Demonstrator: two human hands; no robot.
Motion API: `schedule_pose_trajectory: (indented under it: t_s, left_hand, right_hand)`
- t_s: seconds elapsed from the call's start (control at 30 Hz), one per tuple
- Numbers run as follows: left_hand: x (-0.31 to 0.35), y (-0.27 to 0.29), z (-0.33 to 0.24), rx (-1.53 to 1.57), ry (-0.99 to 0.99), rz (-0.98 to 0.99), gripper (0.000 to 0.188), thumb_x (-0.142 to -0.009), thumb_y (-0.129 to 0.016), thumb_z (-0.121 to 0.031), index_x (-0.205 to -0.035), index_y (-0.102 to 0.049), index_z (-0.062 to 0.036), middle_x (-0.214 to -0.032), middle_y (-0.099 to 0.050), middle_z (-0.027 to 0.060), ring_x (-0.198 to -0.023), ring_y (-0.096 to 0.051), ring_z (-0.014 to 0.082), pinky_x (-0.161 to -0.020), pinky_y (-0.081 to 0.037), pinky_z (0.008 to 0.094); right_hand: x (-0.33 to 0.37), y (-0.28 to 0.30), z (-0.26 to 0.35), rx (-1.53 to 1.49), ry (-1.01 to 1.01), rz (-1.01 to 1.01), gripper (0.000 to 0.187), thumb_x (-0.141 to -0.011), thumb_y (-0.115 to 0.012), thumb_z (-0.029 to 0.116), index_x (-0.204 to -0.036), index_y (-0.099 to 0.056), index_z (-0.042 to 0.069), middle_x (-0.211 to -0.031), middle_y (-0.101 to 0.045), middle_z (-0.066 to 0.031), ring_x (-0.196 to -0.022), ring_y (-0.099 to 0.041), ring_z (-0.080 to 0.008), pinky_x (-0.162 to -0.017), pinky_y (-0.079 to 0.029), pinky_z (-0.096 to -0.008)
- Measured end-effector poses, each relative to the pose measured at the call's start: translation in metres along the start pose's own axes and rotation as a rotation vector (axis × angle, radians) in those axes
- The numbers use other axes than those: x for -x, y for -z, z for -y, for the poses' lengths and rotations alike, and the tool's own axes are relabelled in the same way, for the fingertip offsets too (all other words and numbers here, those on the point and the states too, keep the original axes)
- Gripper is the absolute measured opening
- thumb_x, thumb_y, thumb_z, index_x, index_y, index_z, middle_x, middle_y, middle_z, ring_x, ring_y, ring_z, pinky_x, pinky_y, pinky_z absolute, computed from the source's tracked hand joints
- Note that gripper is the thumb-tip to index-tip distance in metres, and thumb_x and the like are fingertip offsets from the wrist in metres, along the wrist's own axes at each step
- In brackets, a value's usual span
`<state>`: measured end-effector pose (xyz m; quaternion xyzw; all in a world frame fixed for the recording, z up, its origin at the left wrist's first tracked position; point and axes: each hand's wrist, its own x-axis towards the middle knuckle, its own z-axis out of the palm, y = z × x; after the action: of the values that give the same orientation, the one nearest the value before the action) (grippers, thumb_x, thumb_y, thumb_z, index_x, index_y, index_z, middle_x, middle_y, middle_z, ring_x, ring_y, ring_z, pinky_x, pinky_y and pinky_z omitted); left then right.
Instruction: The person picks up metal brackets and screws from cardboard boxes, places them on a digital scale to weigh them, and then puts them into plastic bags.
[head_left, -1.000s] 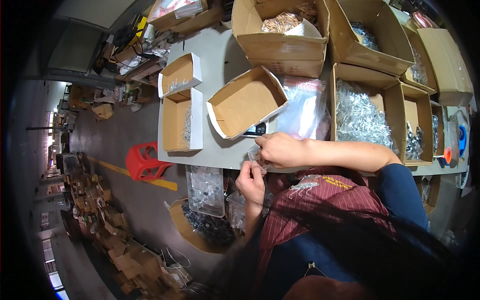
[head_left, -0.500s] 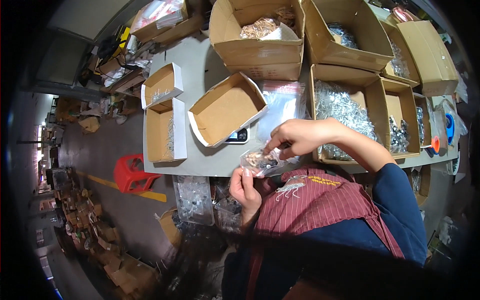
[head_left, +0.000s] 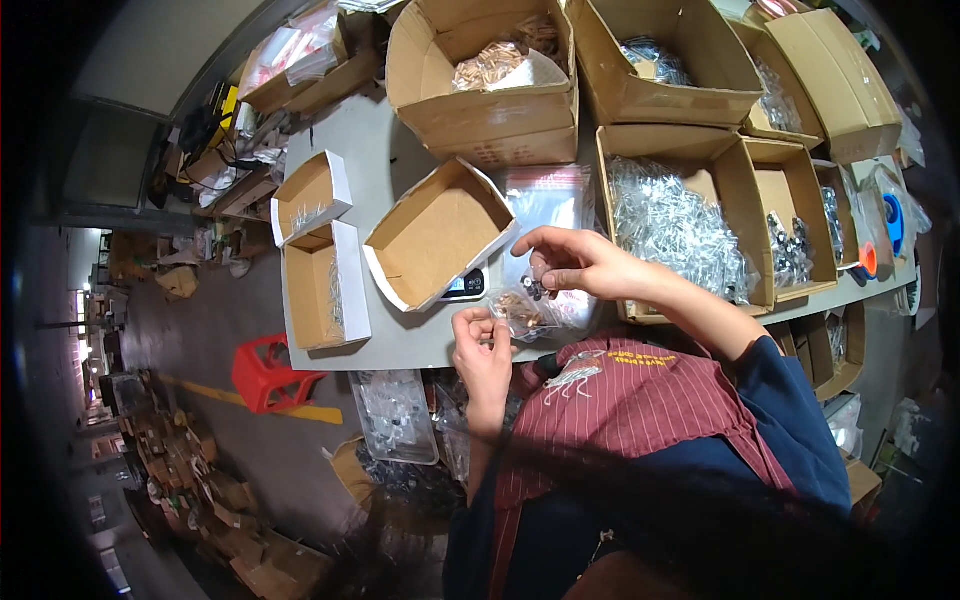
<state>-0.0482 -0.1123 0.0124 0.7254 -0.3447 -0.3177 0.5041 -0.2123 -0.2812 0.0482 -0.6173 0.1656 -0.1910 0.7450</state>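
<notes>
My left hand [head_left: 484,352] is closed on the near left edge of a clear plastic bag [head_left: 560,318] at the table's front edge. Light-brown wooden dowels [head_left: 522,312] show through the bag's film. Just above it, my right hand [head_left: 585,266] is curled, thumb and fingers closed around a small cluster of black parts [head_left: 535,287] that looks wrapped in clear film. My fingers partly hide this cluster, and I cannot tell whether it still touches the bag. Behind the right hand lies a stack of flat zip bags [head_left: 548,190].
An open cardboard tray [head_left: 440,225] rests on a small digital scale [head_left: 466,287]. Two white-sided boxes [head_left: 352,285] with metal pins stand left. Cardboard boxes of wooden dowels [head_left: 480,125] and bagged hardware [head_left: 680,235] line the back and right. A red stool [head_left: 262,372] stands on the floor.
My right hand has lifted the black parts up from among the dowels in the bag. The left hand keeps its hold at the bag's edge. The whole view has shifted slightly.
</notes>
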Motion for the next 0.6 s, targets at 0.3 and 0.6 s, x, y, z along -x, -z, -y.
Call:
schedule_pose_trajectory:
  t_s: [0.3,0.6]
  left_hand:
    - [-0.004,-0.012,-0.005,0.270,-0.012,0.193,0.029,-0.092,-0.056,0.002,-0.120,-0.058,0.0076,-0.094,-0.067,0.0095,-0.076,-0.062,0.0111,-0.061,-0.052,0.0238]
    - [-0.013,-0.012,-0.011,0.410,0.105,0.278,0.031,-0.089,-0.056,-0.011,-0.111,-0.060,0.0110,-0.091,-0.066,0.0117,-0.069,-0.058,0.0135,-0.064,-0.048,0.0239]
  right_hand:
    - [0.016,-0.011,-0.029,-0.347,-0.128,-0.100,0.053,-0.082,-0.059,-0.015,-0.132,-0.048,-0.001,-0.102,-0.064,-0.0085,-0.093,-0.062,-0.0126,-0.084,-0.051,-0.0278]
    - [0.018,-0.012,-0.038,-0.289,-0.173,-0.127,0.054,-0.080,-0.059,-0.017,-0.132,-0.049,-0.003,-0.106,-0.064,-0.0091,-0.096,-0.063,-0.0141,-0.086,-0.052,-0.0282]
